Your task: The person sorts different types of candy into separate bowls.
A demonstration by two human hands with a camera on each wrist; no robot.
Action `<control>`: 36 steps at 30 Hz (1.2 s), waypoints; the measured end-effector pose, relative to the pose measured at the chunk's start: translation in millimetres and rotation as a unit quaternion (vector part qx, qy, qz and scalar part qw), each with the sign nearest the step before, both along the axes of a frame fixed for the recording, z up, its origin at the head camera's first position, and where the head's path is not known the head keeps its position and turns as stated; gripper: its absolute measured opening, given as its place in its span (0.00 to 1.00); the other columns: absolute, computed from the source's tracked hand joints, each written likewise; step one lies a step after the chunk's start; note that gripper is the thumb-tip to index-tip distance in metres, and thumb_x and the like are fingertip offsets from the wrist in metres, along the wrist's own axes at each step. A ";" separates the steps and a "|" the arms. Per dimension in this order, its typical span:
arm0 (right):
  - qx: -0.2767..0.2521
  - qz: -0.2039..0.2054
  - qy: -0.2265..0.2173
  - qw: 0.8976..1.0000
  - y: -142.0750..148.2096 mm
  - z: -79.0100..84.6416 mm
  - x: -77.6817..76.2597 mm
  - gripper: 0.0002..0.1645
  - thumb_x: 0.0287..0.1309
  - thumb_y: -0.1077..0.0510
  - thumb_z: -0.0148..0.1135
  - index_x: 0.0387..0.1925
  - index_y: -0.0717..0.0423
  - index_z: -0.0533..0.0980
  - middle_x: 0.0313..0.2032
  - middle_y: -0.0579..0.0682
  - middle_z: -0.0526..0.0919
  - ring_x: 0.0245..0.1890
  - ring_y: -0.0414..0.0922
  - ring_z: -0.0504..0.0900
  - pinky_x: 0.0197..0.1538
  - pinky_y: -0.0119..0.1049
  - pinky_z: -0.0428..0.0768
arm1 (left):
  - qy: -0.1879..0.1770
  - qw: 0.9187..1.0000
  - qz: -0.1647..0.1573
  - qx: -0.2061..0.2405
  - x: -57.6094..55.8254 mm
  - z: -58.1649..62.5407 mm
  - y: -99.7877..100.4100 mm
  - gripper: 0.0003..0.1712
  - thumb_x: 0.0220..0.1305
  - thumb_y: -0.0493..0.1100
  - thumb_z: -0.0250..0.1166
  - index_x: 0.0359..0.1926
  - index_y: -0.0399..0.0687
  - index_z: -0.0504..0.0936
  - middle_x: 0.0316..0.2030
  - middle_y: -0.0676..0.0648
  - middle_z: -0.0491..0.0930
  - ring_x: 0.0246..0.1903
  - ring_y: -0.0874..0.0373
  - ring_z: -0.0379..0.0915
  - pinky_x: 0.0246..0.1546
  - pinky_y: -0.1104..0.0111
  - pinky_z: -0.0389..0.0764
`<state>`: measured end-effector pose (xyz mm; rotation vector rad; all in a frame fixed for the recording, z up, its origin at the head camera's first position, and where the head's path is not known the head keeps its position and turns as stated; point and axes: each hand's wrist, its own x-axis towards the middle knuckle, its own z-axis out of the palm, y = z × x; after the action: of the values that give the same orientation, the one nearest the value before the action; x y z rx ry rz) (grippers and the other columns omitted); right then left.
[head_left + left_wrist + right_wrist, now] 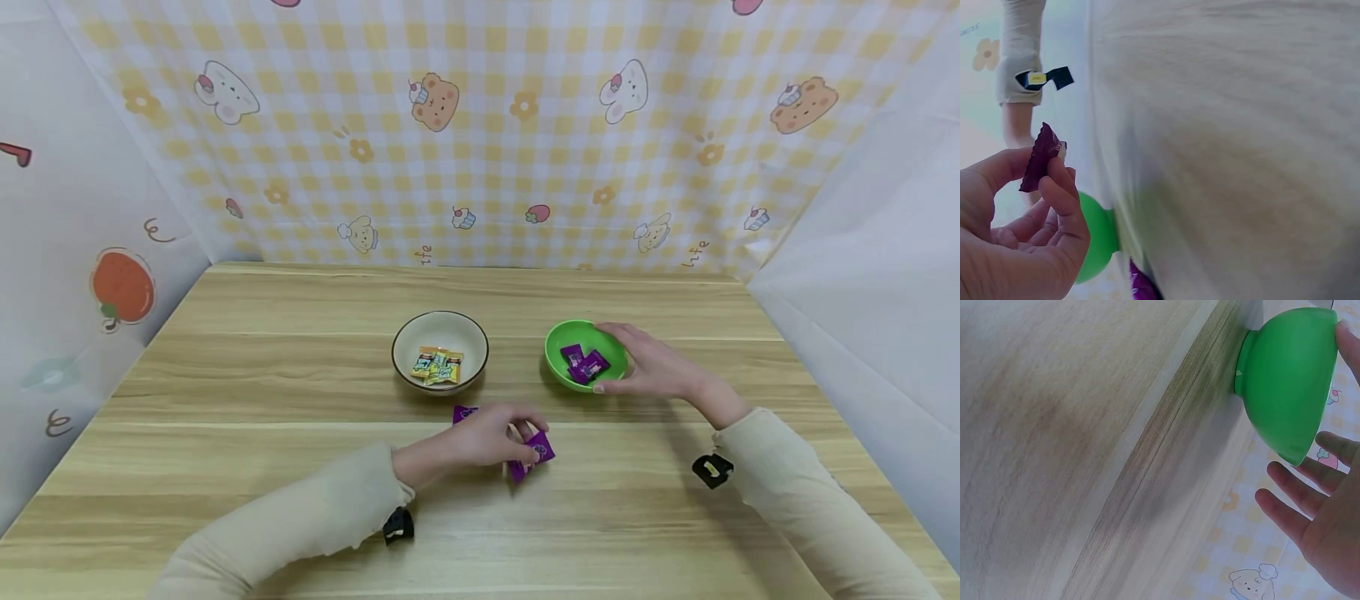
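Between thumb and fingertips, my left hand [491, 435] pinches a purple-wrapped candy [534, 457] in front of the green bowl [553, 354]. The left wrist view shows this candy [1038, 162] held on edge. A second purple candy [463, 412] lies on the table, partly hidden behind the left hand. Inside the green bowl are a few purple candies [588, 367]. My right hand [652, 362] spans the bowl's right side, thumb at the near rim and fingers along the far rim. In the right wrist view its fingers [1291, 515] are spread and fairly straight beside the bowl.
Left of the green bowl stands a cream bowl [450, 327] with a dark rim, holding several yellow candies [441, 367]. Both bowls sit on a wood-grain table [300, 375]. A checked cloth [495, 167] hangs behind it, with white cloth at both sides.
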<state>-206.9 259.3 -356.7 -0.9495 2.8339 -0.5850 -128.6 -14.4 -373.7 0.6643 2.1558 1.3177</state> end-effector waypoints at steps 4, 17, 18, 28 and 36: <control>-0.001 -0.001 -0.001 1.000 0.5 -0.7 -0.5 0.59 0.37 0.32 0.64 0.63 0.61 0.53 0.58 0.63 0.60 0.57 0.58 0.60 0.53 0.55 0.60 | 0.003 1.000 0.007 0.012 -5.6 4.5 0.9 0.19 0.49 0.34 0.66 0.46 0.37 0.76 0.28 0.52 0.75 0.26 0.62 0.72 0.25 0.73 0.74; -0.006 0.002 -0.001 1.000 0.7 -1.0 -0.6 0.58 0.37 0.33 0.64 0.63 0.61 0.53 0.58 0.63 0.60 0.55 0.58 0.62 0.52 0.55 0.63 | 0.004 0.999 0.035 0.026 -23.1 20.9 12.5 0.20 0.51 0.37 0.64 0.48 0.39 0.76 0.31 0.52 0.75 0.28 0.61 0.71 0.24 0.72 0.73; -0.007 0.002 -0.001 1.000 0.8 -1.1 -0.6 0.58 0.37 0.33 0.64 0.63 0.61 0.53 0.58 0.63 0.61 0.55 0.58 0.62 0.52 0.55 0.63 | 0.009 0.999 0.037 0.029 -25.2 22.1 13.5 0.20 0.51 0.37 0.64 0.48 0.39 0.76 0.31 0.52 0.75 0.28 0.61 0.71 0.24 0.72 0.73; -0.009 0.007 0.003 1.000 1.0 -0.9 -0.6 0.58 0.37 0.33 0.64 0.63 0.61 0.54 0.57 0.63 0.61 0.55 0.58 0.62 0.51 0.55 0.64 | 0.028 0.996 0.072 0.043 -45.1 24.8 24.0 0.20 0.52 0.38 0.65 0.48 0.40 0.75 0.31 0.51 0.76 0.28 0.60 0.72 0.26 0.72 0.73; -0.008 0.007 -0.005 1.000 1.6 -2.4 -2.1 0.57 0.39 0.33 0.63 0.64 0.60 0.53 0.58 0.62 0.60 0.55 0.57 0.62 0.51 0.55 0.64 | 0.028 0.993 0.107 0.030 -60.9 25.5 35.2 0.20 0.52 0.40 0.65 0.49 0.44 0.76 0.32 0.52 0.76 0.31 0.60 0.72 0.28 0.71 0.74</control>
<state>-209.0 260.9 -359.1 -0.9661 2.8164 -0.6112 -189.5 20.8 -348.2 0.5103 2.2915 1.4963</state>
